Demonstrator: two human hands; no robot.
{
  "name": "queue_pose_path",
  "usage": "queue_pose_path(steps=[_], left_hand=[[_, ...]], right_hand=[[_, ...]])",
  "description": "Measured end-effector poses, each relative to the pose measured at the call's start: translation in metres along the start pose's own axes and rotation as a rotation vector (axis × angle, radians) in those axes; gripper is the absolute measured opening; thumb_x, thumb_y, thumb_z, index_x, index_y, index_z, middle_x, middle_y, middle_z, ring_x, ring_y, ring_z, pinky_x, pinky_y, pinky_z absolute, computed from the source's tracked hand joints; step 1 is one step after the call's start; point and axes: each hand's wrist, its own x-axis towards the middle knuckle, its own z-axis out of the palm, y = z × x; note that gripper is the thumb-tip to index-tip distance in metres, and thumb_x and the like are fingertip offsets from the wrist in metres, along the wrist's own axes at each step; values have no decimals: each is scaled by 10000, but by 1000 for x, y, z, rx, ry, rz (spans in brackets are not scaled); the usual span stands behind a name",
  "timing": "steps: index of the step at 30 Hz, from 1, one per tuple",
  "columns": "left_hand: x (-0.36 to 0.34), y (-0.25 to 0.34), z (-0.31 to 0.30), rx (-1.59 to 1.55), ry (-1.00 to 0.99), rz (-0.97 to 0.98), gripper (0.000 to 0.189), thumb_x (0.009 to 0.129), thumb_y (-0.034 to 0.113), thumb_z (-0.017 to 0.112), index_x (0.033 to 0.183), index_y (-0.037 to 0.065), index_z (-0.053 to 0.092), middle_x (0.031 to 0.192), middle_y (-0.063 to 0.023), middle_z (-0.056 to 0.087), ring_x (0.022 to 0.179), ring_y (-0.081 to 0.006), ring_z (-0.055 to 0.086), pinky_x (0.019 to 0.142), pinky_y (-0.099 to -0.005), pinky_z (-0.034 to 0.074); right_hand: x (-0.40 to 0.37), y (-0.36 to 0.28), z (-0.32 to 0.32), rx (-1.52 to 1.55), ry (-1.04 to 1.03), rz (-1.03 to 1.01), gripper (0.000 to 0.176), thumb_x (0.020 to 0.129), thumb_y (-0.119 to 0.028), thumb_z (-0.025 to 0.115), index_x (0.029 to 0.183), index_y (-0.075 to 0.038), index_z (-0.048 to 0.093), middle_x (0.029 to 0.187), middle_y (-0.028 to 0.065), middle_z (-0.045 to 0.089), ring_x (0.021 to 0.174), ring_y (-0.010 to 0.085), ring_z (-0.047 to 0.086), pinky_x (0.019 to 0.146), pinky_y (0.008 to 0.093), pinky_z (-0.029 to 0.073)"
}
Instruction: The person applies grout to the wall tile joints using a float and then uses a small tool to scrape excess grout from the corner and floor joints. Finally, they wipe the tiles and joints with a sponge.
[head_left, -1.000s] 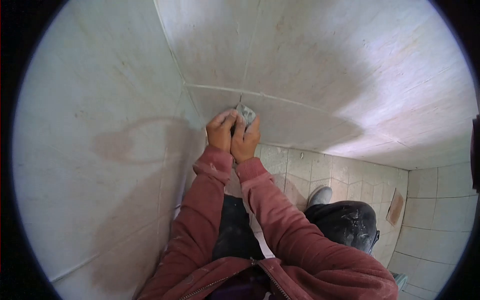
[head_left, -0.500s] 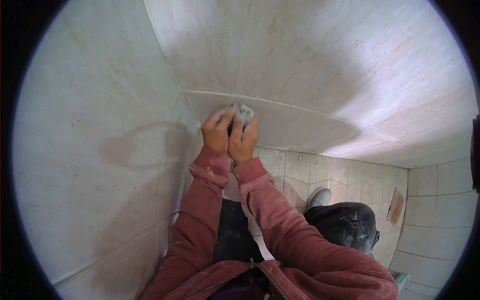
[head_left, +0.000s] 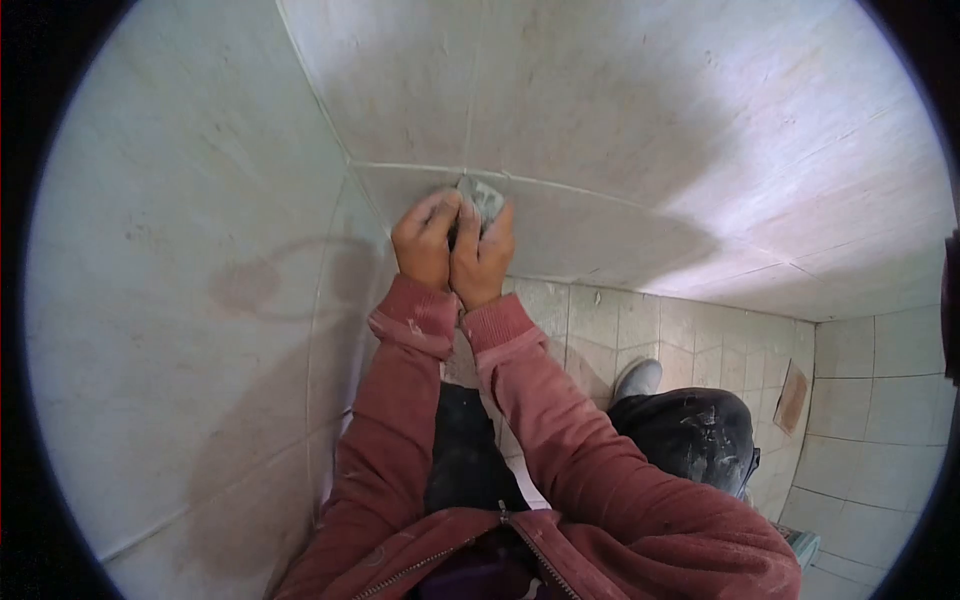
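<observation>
My left hand (head_left: 424, 238) and my right hand (head_left: 482, 255) are side by side near the wall corner, fingers closed together round a small greyish-white block or pad (head_left: 484, 198). What exactly it is I cannot make out. Its upper corner lies at the white grout line (head_left: 560, 187) of the tiled wall (head_left: 620, 90) in front. Something dark shows between my hands, mostly hidden by the fingers.
A second tiled wall (head_left: 180, 250) stands close on the left. Below is a tiled floor (head_left: 590, 320) with a brown flat piece (head_left: 791, 397) at the right. My bent knee (head_left: 700, 440) and grey shoe (head_left: 638, 378) are at the lower right.
Both hands and the block have shifted slightly up and to the left in view. The wall lines have also shifted a little, and more of the block's face shows.
</observation>
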Motion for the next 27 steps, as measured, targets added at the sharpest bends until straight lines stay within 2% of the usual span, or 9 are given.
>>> queue_pose_path(steps=[3, 5, 6, 8, 9, 12, 14, 21, 27], left_hand=[[14, -15, 0, 25, 76, 55, 177, 801, 138, 565, 833, -31, 606, 746, -24, 599, 679, -78, 517, 614, -223, 432], [8, -4, 1, 236, 40, 316, 166, 799, 133, 564, 817, -27, 605, 746, -34, 605, 663, -91, 529, 611, -223, 434], [1, -13, -2, 241, 37, 301, 166, 799, 133, 564, 817, -27, 605, 746, -34, 605, 663, -91, 529, 611, -223, 434], [6, -30, -7, 429, 73, 522, 145, 770, 137, 600, 802, -4, 615, 695, -54, 600, 638, -123, 546, 619, -229, 440], [3, -33, -8, 420, 75, 533, 145, 770, 137, 600, 802, -4, 615, 695, -54, 600, 638, -123, 546, 619, -229, 440], [-10, -34, -10, 244, 114, 194, 153, 726, 118, 641, 850, 30, 619, 752, -79, 589, 666, -165, 564, 627, -254, 454], [-5, -13, 2, 600, 245, 638, 304, 652, 73, 700, 936, 61, 592, 910, -80, 559, 728, -166, 552, 604, -255, 471], [5, -16, 18, 471, 284, 596, 298, 638, 46, 707, 912, 59, 592, 922, -82, 552, 760, -177, 551, 588, -263, 470], [18, -19, 18, 514, 321, 861, 124, 667, 23, 673, 764, 31, 597, 802, -83, 572, 689, -177, 556, 577, -270, 464]], right_hand=[[8, 2, 7, 48, 1, 20, 174, 847, -140, 454, 907, 22, 448, 707, 198, 564, 632, 330, 576, 532, 373, 426], [9, -5, 2, 43, -15, 23, 180, 846, -137, 454, 929, 23, 456, 737, 202, 573, 671, 325, 590, 554, 364, 433], [0, -3, -3, 37, -15, 37, 180, 846, -137, 454, 929, 23, 456, 737, 202, 573, 671, 325, 590, 554, 364, 433], [-3, 2, -5, 7, -55, 62, 166, 852, -137, 466, 925, 11, 481, 780, 134, 566, 670, 206, 547, 603, 305, 433], [-9, 5, -9, 6, -53, 49, 166, 852, -137, 466, 925, 11, 481, 780, 134, 566, 670, 206, 547, 603, 305, 433], [-37, 23, -23, -15, -91, 121, 166, 850, -127, 462, 941, 8, 488, 802, 142, 574, 704, 212, 567, 613, 309, 437], [-48, 40, -31, -36, -134, 63, 191, 846, -141, 460, 933, 29, 461, 714, 196, 568, 622, 349, 573, 544, 367, 429], [-60, 69, -51, -102, -218, 175, 200, 850, -163, 463, 932, 20, 462, 706, 182, 578, 633, 316, 584, 557, 346, 432], [-62, 74, -54, -148, -237, 164, 177, 857, -161, 455, 932, 0, 469, 710, 159, 584, 649, 287, 587, 578, 340, 436]])
